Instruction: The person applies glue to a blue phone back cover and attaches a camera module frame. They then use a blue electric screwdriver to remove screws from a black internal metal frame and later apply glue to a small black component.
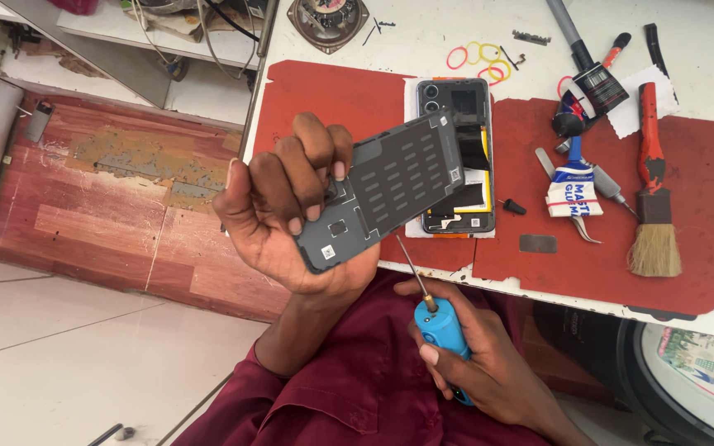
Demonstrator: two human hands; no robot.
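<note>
A: Left hand (291, 206) is closed on the grey back cover (390, 194), thumb under one long edge, fingertips curled over the inner face. Cover is lifted clear, tilted, above the mat's near-left part, partly over the open phone (456, 157).

B: Right hand (473, 355)?

A: Wrapped round the blue screwdriver (440, 330), low by the lap, in front of the table edge. Shaft points up toward the cover's lower edge; the tip looks close to it, but I can't tell if it touches.

B: How to handle this well?

A: My read: keep the cover gripped by its edges, don't flex it, keep fingers off the inner pads. Keep the driver tip away from the phone's exposed battery and flex cable. Cover should stay away from the open internals.

B: Pose?

A: Left wrist bent back, palm facing the camera, forearm rising from the maroon sleeve (357, 388). Right fist palm-in, thumb along the handle.

B: Around it?

A: Phone lies face down on the red mat (332, 99), back open. Brush (653, 223), tweezers (576, 211), glue tube (573, 190) to the right, well apart. Rubber bands (481, 62) beyond.
</note>
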